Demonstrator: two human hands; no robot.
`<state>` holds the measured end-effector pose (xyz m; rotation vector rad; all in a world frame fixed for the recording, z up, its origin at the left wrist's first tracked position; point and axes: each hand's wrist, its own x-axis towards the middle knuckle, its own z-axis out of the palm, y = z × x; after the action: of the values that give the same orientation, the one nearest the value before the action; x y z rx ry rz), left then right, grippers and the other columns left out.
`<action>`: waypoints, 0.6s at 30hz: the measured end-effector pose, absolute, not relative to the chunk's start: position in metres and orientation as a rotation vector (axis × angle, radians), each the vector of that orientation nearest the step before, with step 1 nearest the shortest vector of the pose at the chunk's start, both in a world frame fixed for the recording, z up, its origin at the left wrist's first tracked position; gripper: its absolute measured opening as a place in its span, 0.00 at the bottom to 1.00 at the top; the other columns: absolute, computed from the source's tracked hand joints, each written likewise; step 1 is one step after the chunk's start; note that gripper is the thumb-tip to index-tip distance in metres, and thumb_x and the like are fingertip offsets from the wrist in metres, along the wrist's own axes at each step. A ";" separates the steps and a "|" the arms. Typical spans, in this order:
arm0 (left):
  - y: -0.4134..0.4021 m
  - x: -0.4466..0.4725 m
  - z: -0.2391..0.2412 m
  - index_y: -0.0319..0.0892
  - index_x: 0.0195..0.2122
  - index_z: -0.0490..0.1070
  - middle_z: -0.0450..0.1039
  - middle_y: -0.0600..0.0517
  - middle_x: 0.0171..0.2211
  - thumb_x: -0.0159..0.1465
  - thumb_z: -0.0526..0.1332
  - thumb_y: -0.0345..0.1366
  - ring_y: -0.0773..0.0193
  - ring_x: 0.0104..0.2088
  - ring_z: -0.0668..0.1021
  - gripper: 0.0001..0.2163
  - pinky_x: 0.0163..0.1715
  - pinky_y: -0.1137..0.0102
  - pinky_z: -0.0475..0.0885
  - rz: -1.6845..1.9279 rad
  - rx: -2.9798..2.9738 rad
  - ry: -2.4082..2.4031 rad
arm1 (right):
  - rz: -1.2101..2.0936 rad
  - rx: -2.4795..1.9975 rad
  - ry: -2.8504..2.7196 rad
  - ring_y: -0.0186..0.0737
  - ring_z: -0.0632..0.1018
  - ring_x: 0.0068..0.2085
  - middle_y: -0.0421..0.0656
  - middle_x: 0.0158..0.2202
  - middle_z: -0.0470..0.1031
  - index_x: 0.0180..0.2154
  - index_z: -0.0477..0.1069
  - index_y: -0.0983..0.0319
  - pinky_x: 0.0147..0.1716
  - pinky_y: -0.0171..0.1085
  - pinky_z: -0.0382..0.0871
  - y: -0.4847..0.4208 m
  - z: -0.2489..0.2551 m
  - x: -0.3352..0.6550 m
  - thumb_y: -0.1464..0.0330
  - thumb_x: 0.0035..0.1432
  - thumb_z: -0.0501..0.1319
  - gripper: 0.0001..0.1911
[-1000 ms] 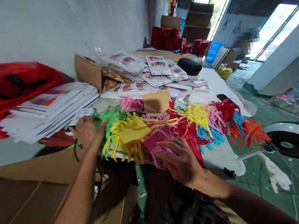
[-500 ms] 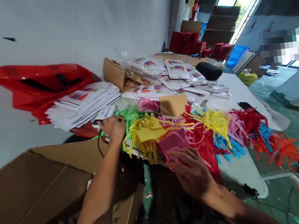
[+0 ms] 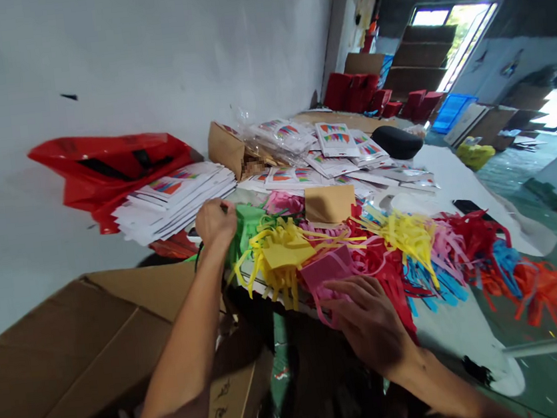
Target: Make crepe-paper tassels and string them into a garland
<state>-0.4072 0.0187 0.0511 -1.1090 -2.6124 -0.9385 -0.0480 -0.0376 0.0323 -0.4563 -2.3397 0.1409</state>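
Note:
My left hand is closed in a grip on a piece of green fringed paper at the near left of the pile. My right hand lies with fingers spread on a pink fringed paper piece at the table's near edge. Between the two hands lies a yellow fringed piece. A long heap of cut paper fringes, red, yellow, blue, pink and orange, stretches to the right over the white table.
A stack of white printed cards and a red plastic bag lie at the left by the wall. An open cardboard box stands below my left arm. Packets of cards, a brown envelope, a black object and a phone lie farther back.
My left hand has shifted a little right and closed on the green paper. My right hand stays on the pink piece. The view has swung left.

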 end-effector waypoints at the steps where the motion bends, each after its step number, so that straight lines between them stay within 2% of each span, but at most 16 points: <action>1: 0.019 -0.408 0.059 0.44 0.42 0.80 0.81 0.44 0.45 0.66 0.57 0.41 0.49 0.46 0.80 0.13 0.48 0.60 0.71 -0.965 -1.125 -2.597 | 0.152 -0.452 -2.343 0.46 0.79 0.50 0.46 0.53 0.81 0.49 0.78 0.56 0.51 0.49 0.70 -0.036 0.034 -0.049 0.77 0.66 0.59 0.15; 6: 0.023 -0.413 0.081 0.43 0.40 0.78 0.81 0.47 0.43 0.65 0.59 0.41 0.53 0.44 0.80 0.11 0.49 0.63 0.71 -1.193 -1.187 -2.496 | 0.202 -0.495 -2.371 0.47 0.79 0.52 0.46 0.53 0.81 0.47 0.80 0.57 0.53 0.49 0.69 -0.014 0.048 -0.064 0.77 0.66 0.61 0.14; 10: 0.022 -0.413 0.074 0.40 0.40 0.78 0.82 0.49 0.39 0.64 0.59 0.39 0.58 0.39 0.80 0.11 0.43 0.67 0.73 -1.423 -1.295 -2.469 | 0.237 -0.540 -2.404 0.49 0.79 0.54 0.47 0.54 0.81 0.48 0.80 0.58 0.55 0.49 0.70 0.022 0.061 -0.094 0.76 0.66 0.61 0.14; 14: 0.009 -0.389 0.048 0.40 0.38 0.79 0.83 0.49 0.37 0.64 0.59 0.37 0.59 0.37 0.81 0.10 0.41 0.68 0.74 -1.475 -1.401 -2.437 | 0.292 -0.600 -2.457 0.49 0.78 0.56 0.51 0.57 0.78 0.59 0.73 0.62 0.55 0.46 0.71 0.056 0.068 -0.144 0.72 0.68 0.60 0.19; 16: 0.000 -0.370 0.032 0.41 0.38 0.79 0.83 0.49 0.38 0.65 0.59 0.36 0.58 0.39 0.81 0.10 0.43 0.67 0.74 -1.490 -1.431 -2.408 | 0.198 -0.658 -2.564 0.49 0.76 0.60 0.54 0.62 0.74 0.66 0.66 0.65 0.57 0.45 0.69 0.066 0.069 -0.171 0.70 0.68 0.61 0.26; 18: -0.008 -0.354 0.019 0.42 0.40 0.79 0.83 0.48 0.41 0.65 0.59 0.35 0.57 0.41 0.82 0.10 0.44 0.66 0.74 -1.494 -1.434 -2.388 | 0.067 -0.706 -2.693 0.49 0.74 0.62 0.54 0.64 0.72 0.68 0.64 0.64 0.58 0.43 0.67 0.072 0.068 -0.195 0.67 0.67 0.63 0.30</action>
<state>-0.3537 -0.0079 0.0186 -1.4335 -2.3876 -1.4941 -0.1953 0.0721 0.0677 -0.7059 -2.6934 0.0672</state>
